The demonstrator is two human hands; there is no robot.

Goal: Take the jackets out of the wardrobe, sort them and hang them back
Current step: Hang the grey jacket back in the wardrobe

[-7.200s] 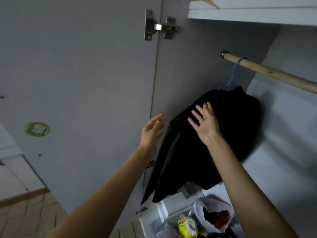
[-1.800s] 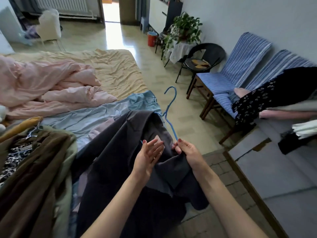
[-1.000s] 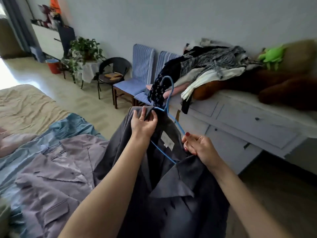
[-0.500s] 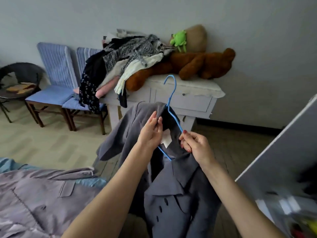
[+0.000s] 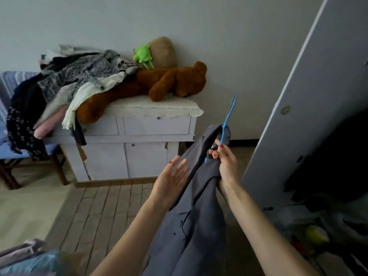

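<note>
Jacket (image 5: 196, 206) in grey now hangs from the blue hanger (image 5: 227, 124) your right hand (image 5: 226, 163) pinches beside the wardrobe door (image 5: 310, 96), your left hand (image 5: 171, 181) having let go, open-fingered, so rehanging looks next.

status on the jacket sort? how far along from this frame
Done: the grey jacket is on its blue hanger. In hand: the right hand pinches the hanger at the collar; the left hand is open beside the jacket, holding nothing. The open wardrobe door is just to the right. Left: hanging this one inside, plus the pale jacket at bottom left. The rail is out of view.
</note>
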